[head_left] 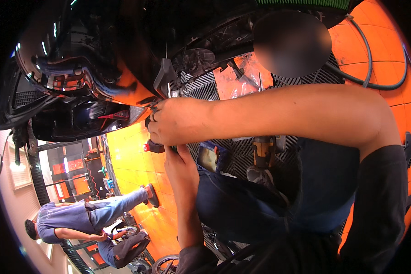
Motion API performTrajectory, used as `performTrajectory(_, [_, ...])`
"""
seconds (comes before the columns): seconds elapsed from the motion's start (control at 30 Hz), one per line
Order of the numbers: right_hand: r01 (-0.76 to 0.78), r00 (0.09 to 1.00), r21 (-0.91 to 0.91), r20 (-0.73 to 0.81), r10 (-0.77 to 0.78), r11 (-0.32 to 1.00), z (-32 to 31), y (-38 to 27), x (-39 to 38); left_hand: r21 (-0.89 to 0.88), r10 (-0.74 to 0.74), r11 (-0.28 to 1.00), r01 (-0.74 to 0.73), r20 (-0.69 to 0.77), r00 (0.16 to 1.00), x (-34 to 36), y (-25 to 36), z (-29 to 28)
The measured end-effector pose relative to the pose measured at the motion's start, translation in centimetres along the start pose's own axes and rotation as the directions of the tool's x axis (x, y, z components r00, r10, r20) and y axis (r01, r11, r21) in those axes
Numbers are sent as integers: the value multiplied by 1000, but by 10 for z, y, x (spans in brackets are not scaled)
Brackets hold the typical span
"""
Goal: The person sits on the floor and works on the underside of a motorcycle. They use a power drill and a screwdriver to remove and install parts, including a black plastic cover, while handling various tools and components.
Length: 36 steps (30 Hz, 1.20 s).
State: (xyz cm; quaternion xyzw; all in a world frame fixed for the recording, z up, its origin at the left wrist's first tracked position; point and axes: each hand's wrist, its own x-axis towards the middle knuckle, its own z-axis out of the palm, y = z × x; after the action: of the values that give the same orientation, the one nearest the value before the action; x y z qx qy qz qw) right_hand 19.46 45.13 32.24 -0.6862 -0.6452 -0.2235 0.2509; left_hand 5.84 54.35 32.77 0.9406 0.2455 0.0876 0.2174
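Note:
My right forearm reaches across the view from the right. At the lower edge of a glossy black vehicle body panel (84,86), my right hand (176,121) has its fingers curled around something hidden. Just below, my left hand (181,160) is raised against it with the thumb bent; its other fingers are mostly hidden. A small dark block with a red end (154,146) sticks out to the left of both hands; which hand holds it cannot be made out. Immediately above my right hand is a dark grey bracket-like part (164,75).
A yellow and black power drill (262,153) stands by my shoe on the black ribbed mat (242,157). A black hose (374,85) curves over the orange floor (358,48). At lower left, one person (73,221) stands and another person (118,249) crouches by a wheel (165,265).

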Motion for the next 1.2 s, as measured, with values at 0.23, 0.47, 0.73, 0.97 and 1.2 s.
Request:
performTrajectory(0.23, [-694, 720, 213, 189, 668, 687, -21, -10, -11, -668, -106, 463, 583, 611, 785, 31, -12, -26])
performTrajectory(0.47, [-785, 619, 531, 660, 425, 319, -45, 16, -20, -490, -76, 804, 338, 479, 875, 25, -9, -22])
performTrajectory(0.73, [-803, 572, 581, 689, 444, 134, -33, -2, -9, 475, -1, 877, -65, 138, 990, 9, 24, -6])
performTrajectory(0.97, [-823, 567, 453, 612, 551, 343, -17, 3, 2, -176, -27, 977, 123, 467, 884, 30, 1, -26])
performTrajectory(1.2, [-828, 560, 456, 654, 509, 325, -21, 9, 0, -428, -38, 805, 411, 654, 755, 39, -20, -33])
